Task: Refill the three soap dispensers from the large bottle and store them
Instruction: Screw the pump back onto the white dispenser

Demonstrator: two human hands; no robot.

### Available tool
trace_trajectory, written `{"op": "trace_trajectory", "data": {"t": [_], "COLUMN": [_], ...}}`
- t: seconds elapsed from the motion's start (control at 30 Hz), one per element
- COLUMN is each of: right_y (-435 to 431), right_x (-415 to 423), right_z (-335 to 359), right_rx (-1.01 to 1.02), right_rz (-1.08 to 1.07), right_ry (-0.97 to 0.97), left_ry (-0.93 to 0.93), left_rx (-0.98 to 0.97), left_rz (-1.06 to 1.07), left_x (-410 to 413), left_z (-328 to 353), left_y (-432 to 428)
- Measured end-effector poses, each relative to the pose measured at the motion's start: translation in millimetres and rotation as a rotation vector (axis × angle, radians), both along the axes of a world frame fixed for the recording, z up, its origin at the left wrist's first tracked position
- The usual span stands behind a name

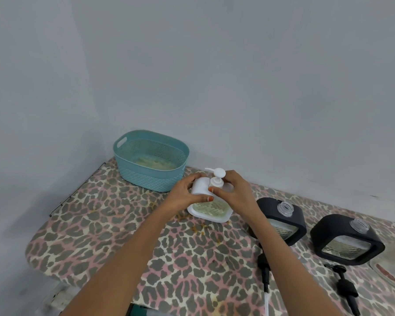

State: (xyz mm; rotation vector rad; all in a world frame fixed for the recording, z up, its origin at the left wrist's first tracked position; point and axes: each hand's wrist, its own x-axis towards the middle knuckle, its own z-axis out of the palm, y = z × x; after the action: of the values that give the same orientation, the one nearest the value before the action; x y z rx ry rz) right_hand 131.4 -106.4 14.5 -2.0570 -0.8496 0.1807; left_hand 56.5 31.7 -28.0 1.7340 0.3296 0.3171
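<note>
A white soap dispenser stands on the leopard-print table, its window showing greenish soap. My left hand grips its left side. My right hand pinches the collar of its white pump at the neck. Two black dispensers stand open to the right, one beside my right forearm and one further right, both with bare clear necks. Their black pumps lie on the table: one partly under my right arm, the other near the right front.
A teal plastic basket stands at the table's back left corner, against the wall. A clear container with a label is cut off at the right edge. The table's left edge drops off close to the basket.
</note>
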Motion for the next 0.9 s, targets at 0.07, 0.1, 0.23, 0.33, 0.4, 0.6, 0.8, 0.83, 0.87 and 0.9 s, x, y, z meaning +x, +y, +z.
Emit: {"op": "trace_trajectory", "data": {"t": [0.07, 0.1, 0.23, 0.33, 0.4, 0.6, 0.8, 0.83, 0.87, 0.9], "right_y": [0, 2, 6, 8, 9, 6, -17, -21, -26, -31], "right_x": [1, 0, -6, -8, -9, -11, -15, -15, -15, -16], "right_z": [0, -1, -6, -8, -9, -10, -4, -3, -1, 0], "right_rx": [-0.014, -0.016, 0.033, 0.04, 0.051, 0.056, 0.12, 0.121, 0.121, 0.12], "right_rz": [-0.023, -0.051, -0.138, -0.157, -0.17, -0.146, -0.181, -0.193, -0.205, -0.217], "right_ry": [-0.018, -0.025, -0.025, -0.038, -0.041, -0.027, -0.05, -0.056, -0.06, -0.064], "left_ry": [0.001, -0.003, -0.013, -0.017, -0.02, -0.019, -0.002, -0.005, -0.003, -0.002], "left_rx": [0.011, 0.01, 0.014, 0.016, 0.009, -0.042, -0.031, -0.026, -0.019, -0.008], "left_rz": [0.008, 0.014, 0.037, 0.029, 0.023, -0.012, 0.009, 0.015, 0.023, 0.028], "left_x": [0, 0, 1, 1, 1, 0, -5, -7, -10, -13], "left_z": [0, 0, 0, -1, -1, 1, 7, 9, 12, 14], "left_y": [-1, -1, -3, -1, -2, -4, -4, -5, -6, -7]}}
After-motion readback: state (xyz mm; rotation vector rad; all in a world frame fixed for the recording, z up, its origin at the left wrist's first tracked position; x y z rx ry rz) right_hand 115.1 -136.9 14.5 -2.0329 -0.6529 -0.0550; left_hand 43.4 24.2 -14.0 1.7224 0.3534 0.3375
